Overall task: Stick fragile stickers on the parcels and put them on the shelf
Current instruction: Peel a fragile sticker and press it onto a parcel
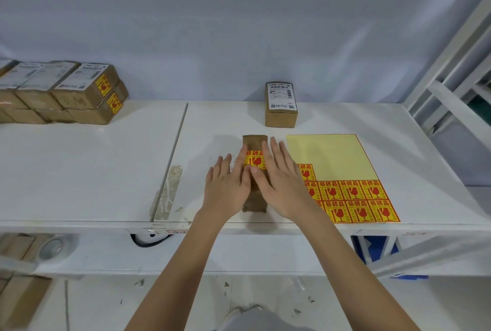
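Observation:
A brown cardboard parcel (254, 142) lies on the white shelf top (106, 171) near its front edge. A yellow and red fragile sticker (253, 160) sits on the parcel's upper face. My left hand (228, 187) and my right hand (283, 182) lie flat on the parcel with fingers spread, thumbs meeting just below the sticker. Neither hand grips anything. To the right lies the yellow sticker sheet (345, 179), with several fragile stickers left along its lower part. Another parcel (281, 105) with a white shipping label stands behind, by the wall.
A stack of several labelled parcels (66, 94), some bearing fragile stickers, sits at the back left. A white metal rack frame (451, 86) rises at the right. A lower shelf holds a tape roll (53, 248) and more boxes (18, 298) at the left.

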A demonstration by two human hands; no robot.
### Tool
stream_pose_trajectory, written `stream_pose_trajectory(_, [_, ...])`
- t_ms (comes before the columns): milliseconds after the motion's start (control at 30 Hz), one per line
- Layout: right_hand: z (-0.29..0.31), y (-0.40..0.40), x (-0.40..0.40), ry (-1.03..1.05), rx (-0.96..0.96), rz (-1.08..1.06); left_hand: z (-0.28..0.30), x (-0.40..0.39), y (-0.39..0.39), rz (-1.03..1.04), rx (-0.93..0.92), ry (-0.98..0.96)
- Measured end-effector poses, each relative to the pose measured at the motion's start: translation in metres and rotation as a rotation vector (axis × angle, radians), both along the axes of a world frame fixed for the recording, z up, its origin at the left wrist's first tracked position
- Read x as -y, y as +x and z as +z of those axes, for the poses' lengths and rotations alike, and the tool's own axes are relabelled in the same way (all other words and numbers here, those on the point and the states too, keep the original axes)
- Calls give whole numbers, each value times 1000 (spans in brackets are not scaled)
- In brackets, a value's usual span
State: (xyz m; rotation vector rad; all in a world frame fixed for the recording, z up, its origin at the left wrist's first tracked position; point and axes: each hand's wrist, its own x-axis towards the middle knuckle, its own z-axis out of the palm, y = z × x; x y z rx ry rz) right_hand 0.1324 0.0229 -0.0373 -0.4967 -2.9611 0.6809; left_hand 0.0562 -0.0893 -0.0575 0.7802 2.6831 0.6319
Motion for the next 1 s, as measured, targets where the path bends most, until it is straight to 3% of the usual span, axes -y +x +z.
stream_pose_trajectory(233, [-7, 0, -3, 3, 63, 28, -1, 0, -1, 29, 96, 68])
stream_pose_trajectory(300, [-11, 3, -6, -101, 86, -2, 0, 0, 1, 56, 115, 105])
stream_pose_trajectory(433, [-11, 11, -12, -321, 83, -36, 10, -1, 5, 173, 354, 272])
stream_pose_trajectory(633, [-1, 9, -8, -572, -53, 29, 8, -8, -2, 49, 585, 317])
stream_pose_trajectory(867, [2, 0, -22, -828, -171, -64, 17, -15, -14, 226, 626, 541])
stream_pose_trajectory(1000, [5, -11, -31, -825, -178, -51, 20, -20, -29, 307, 667, 470])
